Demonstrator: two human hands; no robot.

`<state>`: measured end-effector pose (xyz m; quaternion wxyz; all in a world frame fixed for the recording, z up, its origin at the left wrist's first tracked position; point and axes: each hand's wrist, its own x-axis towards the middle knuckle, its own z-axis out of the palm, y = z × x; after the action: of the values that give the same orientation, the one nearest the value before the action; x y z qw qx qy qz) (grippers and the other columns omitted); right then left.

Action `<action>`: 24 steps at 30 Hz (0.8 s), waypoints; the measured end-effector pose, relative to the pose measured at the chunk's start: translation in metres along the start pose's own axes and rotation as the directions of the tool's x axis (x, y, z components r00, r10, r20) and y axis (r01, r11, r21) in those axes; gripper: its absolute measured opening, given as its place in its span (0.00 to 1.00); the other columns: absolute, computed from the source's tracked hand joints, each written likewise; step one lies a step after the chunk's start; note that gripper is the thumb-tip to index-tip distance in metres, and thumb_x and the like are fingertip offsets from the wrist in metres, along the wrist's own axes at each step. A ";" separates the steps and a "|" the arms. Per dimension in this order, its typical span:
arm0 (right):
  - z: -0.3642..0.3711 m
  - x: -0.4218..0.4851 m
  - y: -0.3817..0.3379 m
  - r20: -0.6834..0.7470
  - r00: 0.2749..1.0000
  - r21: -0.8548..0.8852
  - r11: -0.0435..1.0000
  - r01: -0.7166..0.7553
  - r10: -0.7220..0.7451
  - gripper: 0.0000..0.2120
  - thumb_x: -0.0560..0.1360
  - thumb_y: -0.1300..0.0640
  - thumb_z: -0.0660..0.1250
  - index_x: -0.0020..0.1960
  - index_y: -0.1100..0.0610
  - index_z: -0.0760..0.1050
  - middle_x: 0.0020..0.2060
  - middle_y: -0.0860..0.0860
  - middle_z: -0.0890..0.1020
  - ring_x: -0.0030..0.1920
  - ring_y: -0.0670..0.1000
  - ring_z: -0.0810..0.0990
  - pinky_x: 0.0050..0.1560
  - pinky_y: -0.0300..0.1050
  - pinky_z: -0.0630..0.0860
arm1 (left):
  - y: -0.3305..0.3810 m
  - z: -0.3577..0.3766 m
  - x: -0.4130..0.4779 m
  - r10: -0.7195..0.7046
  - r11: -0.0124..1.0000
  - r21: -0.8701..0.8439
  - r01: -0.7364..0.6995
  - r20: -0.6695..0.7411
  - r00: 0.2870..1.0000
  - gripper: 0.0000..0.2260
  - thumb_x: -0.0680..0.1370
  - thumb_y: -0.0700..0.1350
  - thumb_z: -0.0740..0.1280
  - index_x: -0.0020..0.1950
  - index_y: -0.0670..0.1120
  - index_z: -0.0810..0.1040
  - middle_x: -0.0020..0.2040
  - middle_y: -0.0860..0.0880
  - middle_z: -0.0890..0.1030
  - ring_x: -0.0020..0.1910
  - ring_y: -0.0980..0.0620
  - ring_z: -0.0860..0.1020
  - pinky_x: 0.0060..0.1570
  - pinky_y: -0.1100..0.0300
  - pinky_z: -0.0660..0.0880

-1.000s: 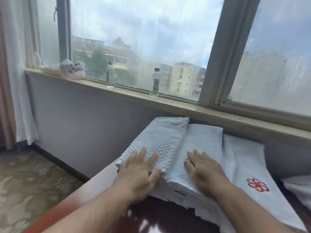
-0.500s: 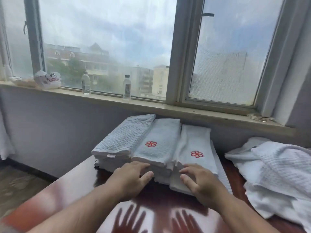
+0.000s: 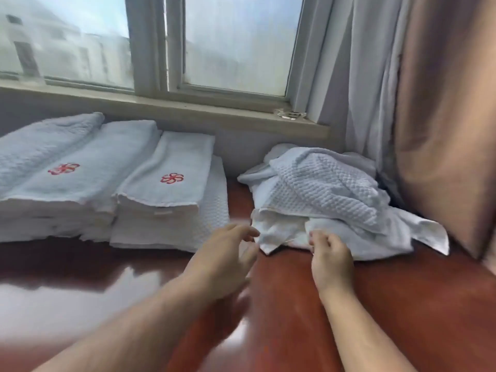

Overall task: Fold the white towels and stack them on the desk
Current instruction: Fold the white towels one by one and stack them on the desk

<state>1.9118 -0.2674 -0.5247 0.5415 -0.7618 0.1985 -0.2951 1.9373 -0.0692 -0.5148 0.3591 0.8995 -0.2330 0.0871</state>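
Head camera looks down, close over the desk [image 3: 402,304].

L hand [image 3: 228,255] out fwd, fingers loose, blurred; R hand [image 3: 332,255] fingers curled, pinching towel [image 3: 279,232].

White folded towels [image 3: 185,154], red pinwheel emblems [image 3: 172,178]; white waffle-weave towel pile [image 3: 322,189]; reddish-brown desk [image 3: 295,304]; tan curtain [image 3: 442,130]

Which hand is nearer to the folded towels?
Left. The left hand hovers just right of the folded towels; the right hand, farther right, pinches the crumpled towel pile.
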 end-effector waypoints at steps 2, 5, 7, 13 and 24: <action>0.002 0.011 0.008 0.014 0.997 0.002 0.997 -0.080 0.080 0.14 0.74 0.45 0.61 0.41 0.55 0.78 0.37 0.50 0.83 0.44 0.56 0.81 0.49 0.56 0.78 | 0.004 0.031 0.005 -0.062 0.992 -0.116 0.049 -0.107 0.992 0.10 0.79 0.49 0.66 0.59 0.55 0.80 0.50 0.62 0.75 0.56 0.56 0.74 0.58 0.59 0.72; 0.008 0.041 0.003 0.060 0.979 -0.104 0.976 -0.190 0.197 0.15 0.73 0.48 0.62 0.38 0.58 0.78 0.32 0.53 0.84 0.36 0.57 0.80 0.41 0.57 0.79 | 0.009 0.056 0.031 -0.101 0.990 -0.115 0.075 -0.233 0.967 0.10 0.77 0.45 0.67 0.58 0.52 0.80 0.55 0.56 0.77 0.55 0.52 0.75 0.58 0.55 0.72; 0.014 0.059 0.005 0.058 0.966 -0.029 0.968 -0.251 0.252 0.12 0.71 0.50 0.62 0.36 0.56 0.79 0.27 0.51 0.82 0.28 0.52 0.75 0.33 0.50 0.72 | 0.009 0.063 0.053 -0.077 0.993 -0.105 0.049 -0.274 0.959 0.11 0.77 0.46 0.66 0.59 0.52 0.79 0.57 0.55 0.75 0.54 0.52 0.75 0.57 0.56 0.72; 0.009 0.074 0.009 0.090 0.978 0.328 0.922 -0.206 0.187 0.09 0.76 0.50 0.65 0.48 0.55 0.80 0.36 0.53 0.86 0.30 0.50 0.82 0.23 0.39 0.69 | -0.013 0.072 0.083 -0.092 0.996 -0.037 0.085 -0.255 0.963 0.08 0.76 0.54 0.66 0.53 0.61 0.82 0.71 0.55 0.67 0.71 0.54 0.57 0.68 0.55 0.58; -0.008 0.079 0.002 0.045 0.893 0.749 0.576 -0.327 0.448 0.16 0.79 0.44 0.70 0.54 0.58 0.77 0.30 0.53 0.82 0.26 0.47 0.79 0.24 0.37 0.73 | -0.011 0.063 0.091 0.106 0.898 -0.367 -0.241 -0.350 0.931 0.21 0.78 0.44 0.70 0.69 0.57 0.76 0.63 0.65 0.78 0.62 0.59 0.75 0.66 0.66 0.68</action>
<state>1.9654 -0.3225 -0.5066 0.8371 -0.3891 0.2638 -0.2798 2.0217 -0.1379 -0.5379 0.5607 0.7548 -0.2647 0.2143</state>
